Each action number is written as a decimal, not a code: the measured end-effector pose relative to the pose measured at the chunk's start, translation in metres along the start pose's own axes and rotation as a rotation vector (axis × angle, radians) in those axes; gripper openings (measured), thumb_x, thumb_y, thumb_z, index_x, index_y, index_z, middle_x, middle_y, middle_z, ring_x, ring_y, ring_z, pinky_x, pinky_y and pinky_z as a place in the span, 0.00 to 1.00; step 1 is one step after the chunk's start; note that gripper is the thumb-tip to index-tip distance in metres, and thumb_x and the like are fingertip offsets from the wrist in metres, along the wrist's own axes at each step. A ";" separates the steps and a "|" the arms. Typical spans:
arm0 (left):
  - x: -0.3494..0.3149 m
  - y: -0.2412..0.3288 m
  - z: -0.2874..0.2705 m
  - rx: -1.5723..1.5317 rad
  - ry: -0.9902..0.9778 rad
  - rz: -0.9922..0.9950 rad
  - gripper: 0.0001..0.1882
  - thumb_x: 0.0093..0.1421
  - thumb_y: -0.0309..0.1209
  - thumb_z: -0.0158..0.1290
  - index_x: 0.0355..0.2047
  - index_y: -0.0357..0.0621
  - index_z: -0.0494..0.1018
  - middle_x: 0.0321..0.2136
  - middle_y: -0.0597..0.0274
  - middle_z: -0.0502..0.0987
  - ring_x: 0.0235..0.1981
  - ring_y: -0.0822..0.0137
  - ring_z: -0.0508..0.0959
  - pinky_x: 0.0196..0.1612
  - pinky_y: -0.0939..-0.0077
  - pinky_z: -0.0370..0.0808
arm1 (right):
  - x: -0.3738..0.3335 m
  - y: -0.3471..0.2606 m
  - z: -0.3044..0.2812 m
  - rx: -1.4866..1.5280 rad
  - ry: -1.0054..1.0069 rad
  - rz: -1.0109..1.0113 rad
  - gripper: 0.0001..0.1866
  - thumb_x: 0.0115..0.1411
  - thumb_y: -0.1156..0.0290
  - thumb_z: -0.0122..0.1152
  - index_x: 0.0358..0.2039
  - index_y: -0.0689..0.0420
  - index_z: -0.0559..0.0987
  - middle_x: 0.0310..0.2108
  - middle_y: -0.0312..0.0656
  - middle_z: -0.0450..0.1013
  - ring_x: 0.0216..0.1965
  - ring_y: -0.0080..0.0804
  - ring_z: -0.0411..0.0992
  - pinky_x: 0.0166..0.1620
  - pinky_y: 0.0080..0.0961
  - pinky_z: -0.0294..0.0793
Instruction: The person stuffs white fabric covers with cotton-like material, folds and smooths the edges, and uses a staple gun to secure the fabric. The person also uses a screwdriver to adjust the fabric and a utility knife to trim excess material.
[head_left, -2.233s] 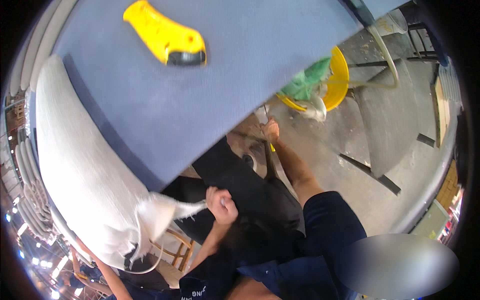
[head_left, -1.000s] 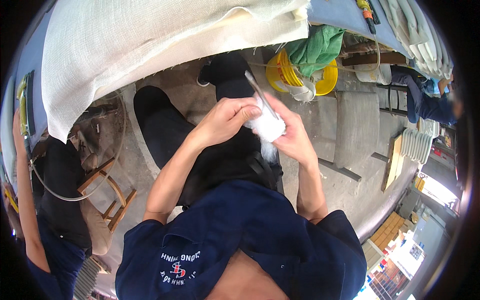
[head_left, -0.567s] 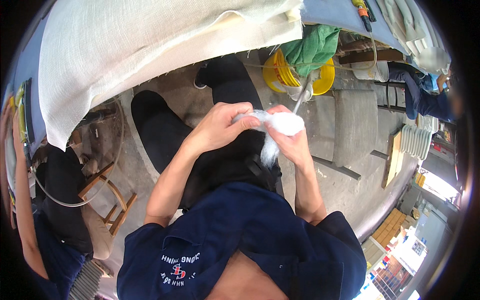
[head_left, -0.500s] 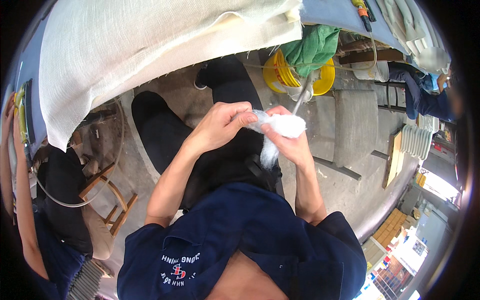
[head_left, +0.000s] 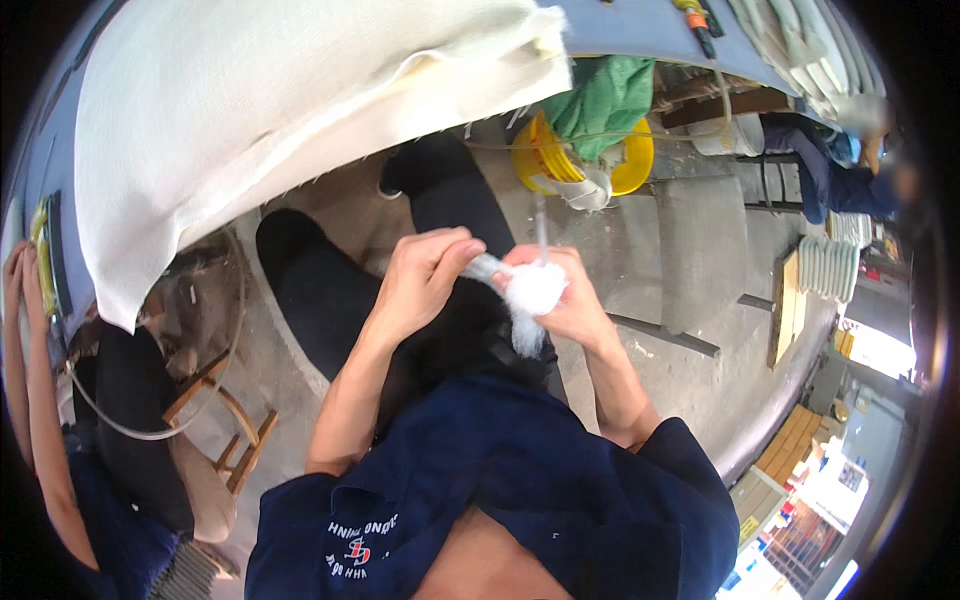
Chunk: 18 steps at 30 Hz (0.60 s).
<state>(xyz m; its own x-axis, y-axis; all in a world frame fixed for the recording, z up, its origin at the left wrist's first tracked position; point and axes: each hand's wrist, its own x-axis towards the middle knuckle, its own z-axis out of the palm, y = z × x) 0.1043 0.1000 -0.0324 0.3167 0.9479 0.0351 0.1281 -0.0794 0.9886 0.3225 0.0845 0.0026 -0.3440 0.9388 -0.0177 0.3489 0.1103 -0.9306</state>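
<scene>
My left hand is closed, pinching a stretched strand of white fluffy fibre wadding between thumb and fingers. The wadding is bunched into a ball at my right hand, and a loose tail hangs below it. My right hand is closed round the bunch. A thin metal rod sticks out beyond that hand, pointing away from me; its lower end is hidden by the hand and fibre. Both hands are above my lap, apart from each other, with the wadding spanning between them.
Off-white fabric drapes over the table edge ahead. Beyond my right hand stands a yellow bucket with green cloth. A grey padded panel is to the right. At the left, a co-worker's arms and a wooden chair frame show.
My right hand has moved left and slightly down and has turned, so the rod now points straighter ahead. My left hand has shifted slightly left and down, with the wadding strand still stretched between them.
</scene>
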 end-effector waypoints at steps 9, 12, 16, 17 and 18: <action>-0.023 -0.027 -0.039 0.001 0.415 -0.153 0.20 0.79 0.37 0.48 0.29 0.39 0.77 0.25 0.72 0.75 0.29 0.79 0.71 0.32 0.75 0.69 | -0.026 0.008 -0.047 0.054 -0.199 0.028 0.07 0.61 0.73 0.75 0.34 0.60 0.83 0.26 0.39 0.80 0.29 0.24 0.78 0.34 0.28 0.75; -0.047 -0.056 -0.121 -0.006 0.498 -0.296 0.19 0.79 0.38 0.48 0.27 0.49 0.66 0.25 0.79 0.64 0.28 0.82 0.63 0.31 0.76 0.61 | -0.058 0.039 -0.094 0.108 0.121 0.375 0.16 0.63 0.65 0.76 0.47 0.57 0.81 0.37 0.28 0.80 0.40 0.18 0.76 0.44 0.25 0.77; -0.074 -0.061 -0.112 0.180 0.107 -0.260 0.21 0.79 0.38 0.48 0.28 0.40 0.61 0.25 0.76 0.59 0.29 0.77 0.59 0.30 0.73 0.60 | -0.034 0.070 -0.147 0.000 0.424 0.561 0.28 0.70 0.57 0.62 0.63 0.59 0.72 0.38 0.32 0.73 0.34 0.19 0.70 0.37 0.24 0.71; -0.079 -0.065 -0.108 0.188 0.073 -0.271 0.21 0.79 0.37 0.48 0.29 0.39 0.60 0.25 0.75 0.59 0.30 0.76 0.58 0.30 0.73 0.60 | -0.025 0.093 -0.152 0.159 0.515 0.379 0.26 0.71 0.57 0.57 0.64 0.59 0.72 0.34 0.30 0.69 0.29 0.19 0.65 0.32 0.23 0.66; -0.085 -0.072 -0.107 0.231 0.102 -0.298 0.22 0.80 0.39 0.47 0.28 0.40 0.61 0.25 0.75 0.59 0.29 0.78 0.58 0.29 0.74 0.59 | -0.008 0.094 -0.155 0.260 0.550 0.298 0.22 0.72 0.59 0.55 0.59 0.59 0.74 0.32 0.30 0.70 0.28 0.19 0.64 0.32 0.23 0.65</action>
<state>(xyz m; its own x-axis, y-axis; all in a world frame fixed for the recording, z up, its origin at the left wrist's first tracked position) -0.0328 0.0582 -0.0913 0.1398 0.9647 -0.2231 0.4121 0.1482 0.8990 0.4929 0.1374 -0.0284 0.2519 0.9540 -0.1626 0.1156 -0.1965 -0.9737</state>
